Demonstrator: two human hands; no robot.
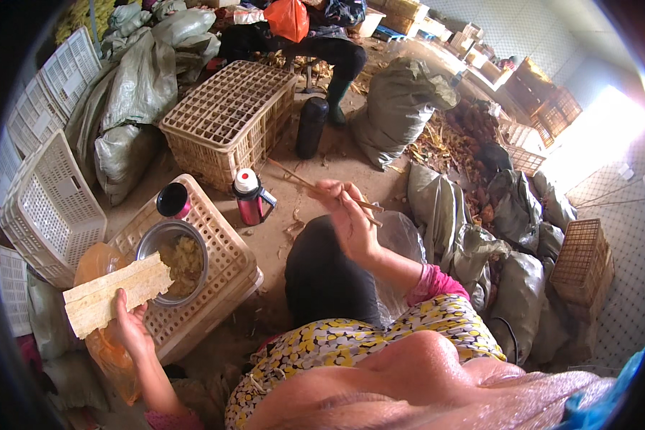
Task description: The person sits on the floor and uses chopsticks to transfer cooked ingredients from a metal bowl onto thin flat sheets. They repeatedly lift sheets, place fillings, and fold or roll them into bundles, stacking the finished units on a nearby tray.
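My left hand (131,322) holds a flat piece of bread (119,290) with a ragged edge, beside and partly over the rim of a metal bowl (203,287). Pale yellowish food (184,263) lies in the bowl, which stands on an upturned perforated plastic crate (215,226). A dark-and-pink cup (173,201) is behind the bowl, and an orange plastic bag (99,263) hangs at the crate's left side. Above my knee, my right hand (355,220) grips a pair of chopsticks (295,176), their tips pointing up and left.
A pink vacuum flask (251,199) and a black bottle (312,128) stand on the floor near a large lidded crate (228,107). Another person's leg (344,59) is beyond. Stuffed woven sacks (398,107) and stacked crates (580,258) line both sides, with dry husks (441,140) at right.
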